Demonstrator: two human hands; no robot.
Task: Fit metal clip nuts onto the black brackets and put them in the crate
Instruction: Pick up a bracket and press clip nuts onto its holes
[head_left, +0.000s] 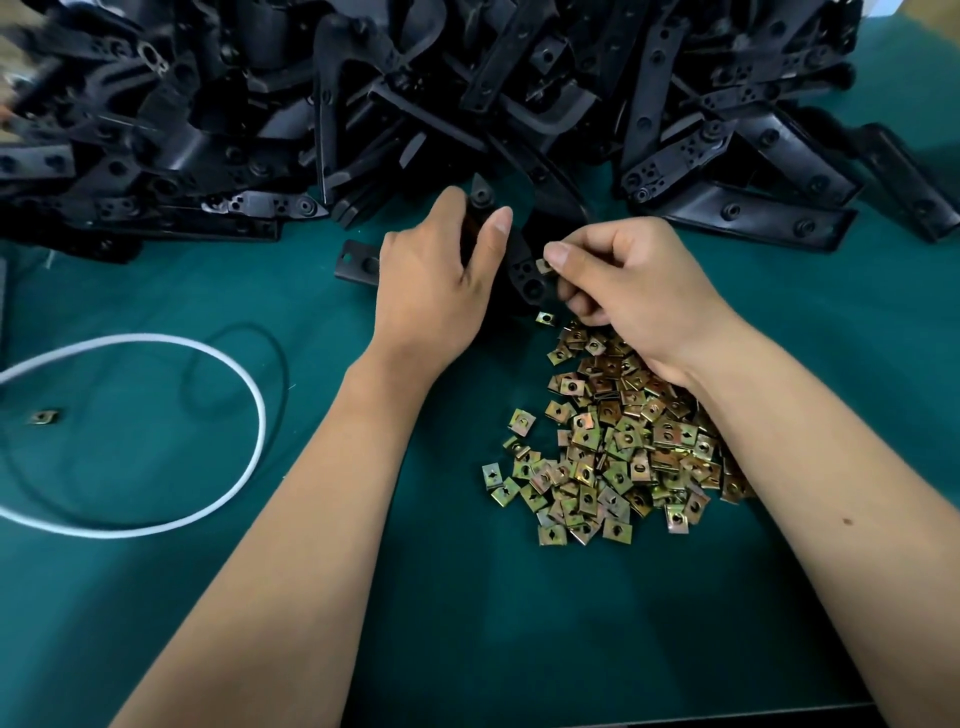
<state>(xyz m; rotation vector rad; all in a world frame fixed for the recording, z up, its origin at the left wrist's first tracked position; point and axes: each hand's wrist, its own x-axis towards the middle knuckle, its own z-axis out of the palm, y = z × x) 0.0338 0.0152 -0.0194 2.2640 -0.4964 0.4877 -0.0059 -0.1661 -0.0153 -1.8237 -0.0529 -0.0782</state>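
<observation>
Black plastic bracket (524, 273) held above green worktop (415, 597), left hand (434, 280) grip wrapped round its body; right hand (623, 280) pinches brass-coloured metal clip nut (543, 265) at bracket end. Judgement: align nut mouth square to tab edge, push till holes line up; spare nuts pile (613, 441) just beside

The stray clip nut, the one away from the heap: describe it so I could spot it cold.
Start at the white cord looping over the green table on the left. Just inside that loop, near the picture's left edge, lies the stray clip nut. Unlike the heap of clip nuts under the right hand, it sits alone.
</observation>
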